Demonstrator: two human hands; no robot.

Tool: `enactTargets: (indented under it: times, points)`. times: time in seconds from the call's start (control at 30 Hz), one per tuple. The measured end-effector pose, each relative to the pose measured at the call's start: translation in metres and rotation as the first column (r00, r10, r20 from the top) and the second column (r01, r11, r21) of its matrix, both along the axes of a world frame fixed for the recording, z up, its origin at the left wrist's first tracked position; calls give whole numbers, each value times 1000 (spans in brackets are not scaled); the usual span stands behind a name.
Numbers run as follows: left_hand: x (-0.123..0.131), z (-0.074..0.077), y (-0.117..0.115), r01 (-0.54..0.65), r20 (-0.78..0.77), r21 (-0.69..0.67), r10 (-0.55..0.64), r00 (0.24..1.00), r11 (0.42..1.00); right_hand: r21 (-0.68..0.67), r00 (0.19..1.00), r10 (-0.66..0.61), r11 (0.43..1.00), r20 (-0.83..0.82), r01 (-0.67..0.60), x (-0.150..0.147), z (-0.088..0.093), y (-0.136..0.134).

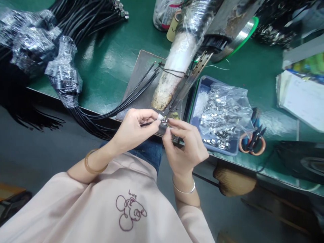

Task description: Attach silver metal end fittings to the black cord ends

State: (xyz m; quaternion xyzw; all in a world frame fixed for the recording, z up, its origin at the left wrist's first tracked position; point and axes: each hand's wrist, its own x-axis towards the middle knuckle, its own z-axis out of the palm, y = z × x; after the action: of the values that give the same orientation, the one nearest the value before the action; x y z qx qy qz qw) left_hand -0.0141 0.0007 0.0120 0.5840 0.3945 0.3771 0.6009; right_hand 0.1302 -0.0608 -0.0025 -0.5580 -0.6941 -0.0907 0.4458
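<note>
Head view: a thin black cable (148,124) is pinched in the left hand (131,130), its long axis pointing right toward a small metal clip (165,120) pinched by the right hand (186,145).

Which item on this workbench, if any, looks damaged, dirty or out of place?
The white wrapped cylinder beside the left hand and right hand stands out: its lower end is stained brown and looks worn, and loose clear plastic film hangs crumpled around its top. The metal clips stay inside their bag.

Left of the wrapped machine (177,64), bare green tabletop (111,64) lies open; right of it, the blue clip tray (202,91) and scissors (254,136) crowd the edge.
</note>
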Motion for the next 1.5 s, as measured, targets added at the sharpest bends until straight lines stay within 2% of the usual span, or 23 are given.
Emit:
enactTargets:
  times: [0.37, 0.5, 0.67, 0.8, 0.9, 1.0, 1.13, 1.5]
  points:
    - [-1, 3, 2, -18, 32, 15, 18, 999, 1000, -28, 1000, 10, 1000, 14, -10, 1, 4, 0]
    - [-2, 4, 2, -7, -25, 23, 7, 1000, 1000, -55, 998, 45, 998, 37, -43, 2, 5, 0]
    - [-3, 4, 0, 34, -46, 53, -32, 998, 998, -21, 998, 55, 998, 25, -54, 3, 3, -2]
    - [-5, -4, -7, 41, -137, 126, -24, 990, 991, 31, 998, 36, 999, 47, -38, 6, 0, -5]
    - [-8, -12, -13, 6, -180, 286, 48, 982, 958, 62, 998, 34, 997, 52, -37, 8, -3, -8]
    - [-11, -16, -17, -15, -148, 471, 96, 984, 882, 28, 998, 16, 1000, -62, -14, 9, -6, -11]
    - [-12, -17, -19, -21, -115, 571, 106, 988, 821, -113, 961, 49, 990, -271, -83, 8, -6, -13]
    - [-15, -16, -22, -43, -92, 565, 114, 989, 824, -173, 901, 18, 980, -432, -103, -1, 0, -14]
